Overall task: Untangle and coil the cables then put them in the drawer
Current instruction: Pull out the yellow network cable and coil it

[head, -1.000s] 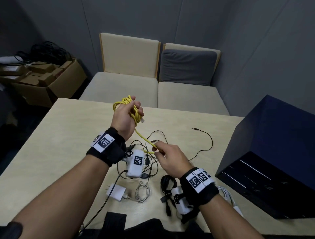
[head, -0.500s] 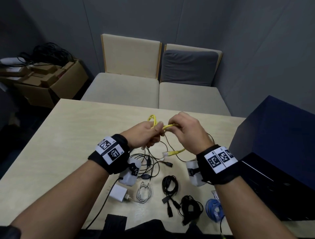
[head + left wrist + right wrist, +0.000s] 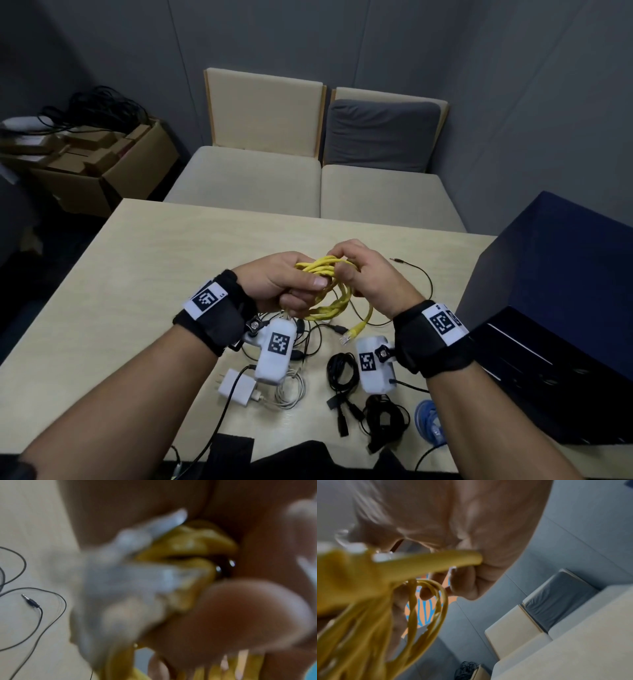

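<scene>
Since earlier frame, yellow cable (image 3: 329,287) gathered from stretched run into several loops held above tabletop (image 3: 144,274). Loops gripped by left hand (image 3: 284,284), thumb pressed across bundle; upper strands pinched by right hand (image 3: 363,270), fingers curled round them. Connector end (image 3: 346,337) left dangling below. Cable judged light, springy, moderately stiff: loops likely to spring open if released. Best held across bundled strands, tail wrapped round. Other cables seen lying on tabletop; dark drawer unit (image 3: 548,308) at right.

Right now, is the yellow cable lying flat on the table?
No, both hands, left hand and right hand, hold the yellow cable up above the table.
</scene>
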